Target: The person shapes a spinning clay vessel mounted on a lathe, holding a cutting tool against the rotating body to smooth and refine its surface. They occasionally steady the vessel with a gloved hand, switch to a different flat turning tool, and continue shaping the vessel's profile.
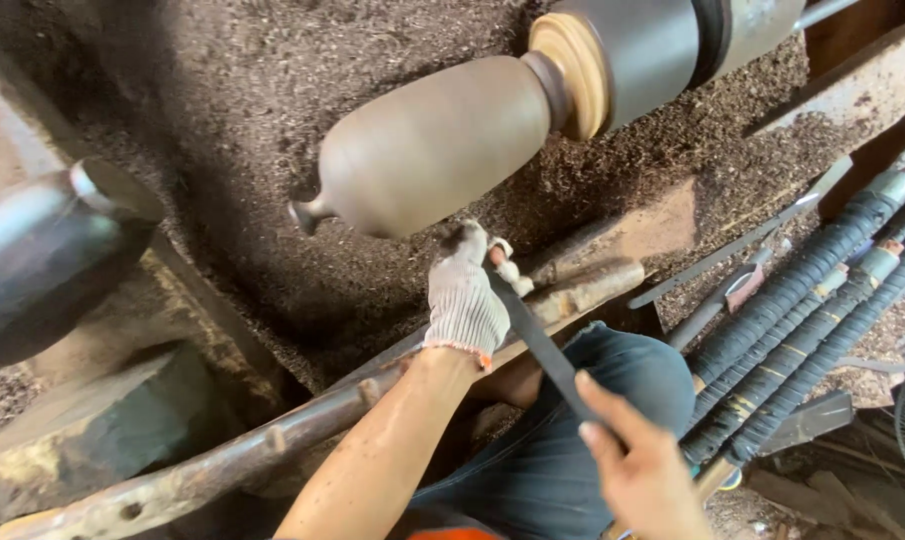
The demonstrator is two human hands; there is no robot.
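Chisel (pixel 542 345) clamped in both hands, left hand (pixel 464 300) gloved, right hand (pixel 642 470) bare.

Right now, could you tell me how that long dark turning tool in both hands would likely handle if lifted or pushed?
The turning tool looks like a straight flat metal bar, so probably stiff and heavy for its width. The gloved left hand steadies it on the wooden rest while the bare right hand grips low; flat sides make rolling unlikely.

No packages, labels, signs or screens show anywhere in this view.
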